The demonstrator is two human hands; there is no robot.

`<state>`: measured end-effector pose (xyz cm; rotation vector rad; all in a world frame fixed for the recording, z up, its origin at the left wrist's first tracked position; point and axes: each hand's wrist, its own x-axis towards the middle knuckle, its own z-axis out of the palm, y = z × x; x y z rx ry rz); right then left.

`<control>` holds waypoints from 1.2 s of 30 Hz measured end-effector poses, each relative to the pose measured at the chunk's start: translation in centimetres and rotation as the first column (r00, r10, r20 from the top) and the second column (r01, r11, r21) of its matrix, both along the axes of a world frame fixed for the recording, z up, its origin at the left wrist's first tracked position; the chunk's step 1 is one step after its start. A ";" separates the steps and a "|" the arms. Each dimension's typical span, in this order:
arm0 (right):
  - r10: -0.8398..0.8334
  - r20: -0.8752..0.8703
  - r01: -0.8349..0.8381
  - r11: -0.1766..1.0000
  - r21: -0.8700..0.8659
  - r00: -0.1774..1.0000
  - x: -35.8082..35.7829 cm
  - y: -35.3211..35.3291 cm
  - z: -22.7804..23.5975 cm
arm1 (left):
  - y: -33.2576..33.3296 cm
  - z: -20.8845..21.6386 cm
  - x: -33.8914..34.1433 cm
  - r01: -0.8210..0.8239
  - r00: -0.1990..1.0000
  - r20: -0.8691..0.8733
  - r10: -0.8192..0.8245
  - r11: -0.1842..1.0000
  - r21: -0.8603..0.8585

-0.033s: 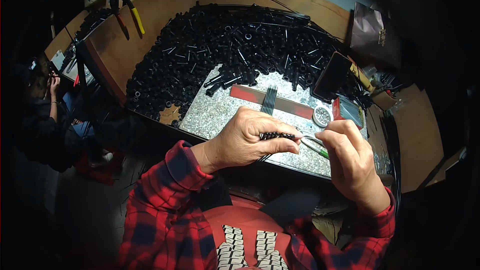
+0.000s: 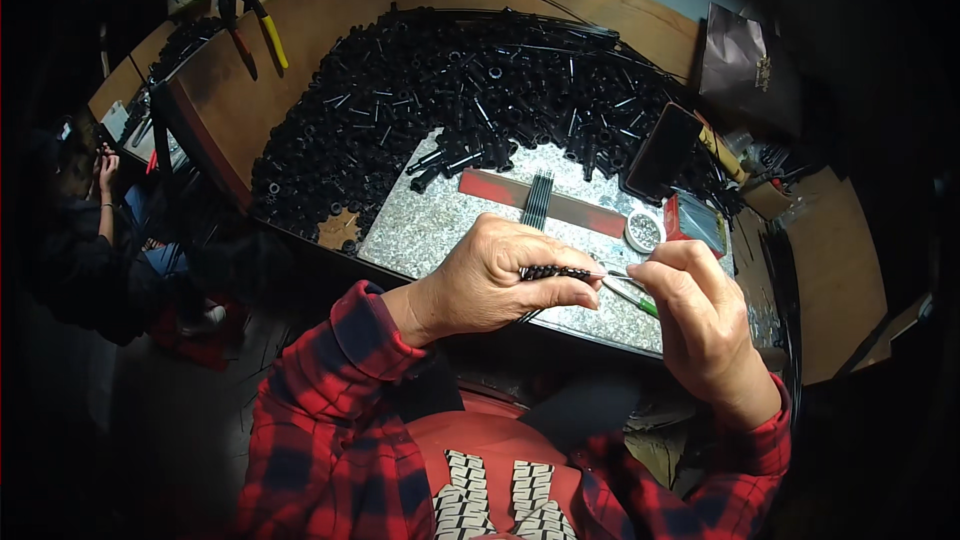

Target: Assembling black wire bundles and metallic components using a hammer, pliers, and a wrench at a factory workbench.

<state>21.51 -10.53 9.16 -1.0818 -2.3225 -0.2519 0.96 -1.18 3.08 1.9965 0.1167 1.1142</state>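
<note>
My left hand (image 2: 490, 275) is closed around a row of small black ringed pieces (image 2: 555, 271), gripped between thumb and fingers. Against its fingertips is the tip of a thin silver pointed tool (image 2: 617, 275), which my right hand (image 2: 695, 305) pinches; my fingers hide the rest of it. Just beyond my left hand, a bundle of thin black rods (image 2: 537, 202) lies across a worn red bar (image 2: 590, 213); its near end passes behind that hand. Below the tool, a green-handled tool (image 2: 640, 302) lies on the speckled grey board (image 2: 405, 230), partly covered by my right hand.
A large heap of black tubular parts (image 2: 400, 90) fills the back, against wooden walls. On the right are a white round dish of small bits (image 2: 643, 231), a red-edged box (image 2: 697, 224), a dark phone (image 2: 665, 150) and a paper bag (image 2: 735, 60). A co-worker's hand (image 2: 107, 168) shows far left.
</note>
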 end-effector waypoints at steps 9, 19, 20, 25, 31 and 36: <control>0.037 0.114 -0.052 0.991 0.124 0.993 0.4 0.0 0.7 | 0.2 -0.5 0.7 0.070 0.997 0.015 -0.071 0.996 0.053; 0.112 -0.050 -0.116 0.989 -0.089 0.992 -1.3 0.0 1.0 | 0.1 -1.8 0.3 -0.023 1.000 0.017 0.022 0.994 0.107; 0.080 -0.100 -0.091 0.989 -0.117 0.992 -1.8 0.0 1.1 | 0.1 -1.9 0.4 -0.024 1.000 0.016 0.023 0.994 0.107; 0.077 -0.227 -0.119 0.977 -0.178 0.971 -3.6 0.6 1.3 | -0.2 -3.3 0.5 -0.043 0.999 -0.015 0.046 0.991 0.128; 0.116 -0.180 -0.157 0.960 -0.231 0.977 -3.2 1.2 0.3 | 0.6 -9.0 -0.3 -0.090 0.923 -0.315 0.219 0.922 0.377; 0.082 -0.188 -0.125 0.965 -0.229 0.979 -2.8 1.1 1.7 | 1.1 -11.5 -1.4 0.089 0.719 -0.587 0.371 0.789 0.608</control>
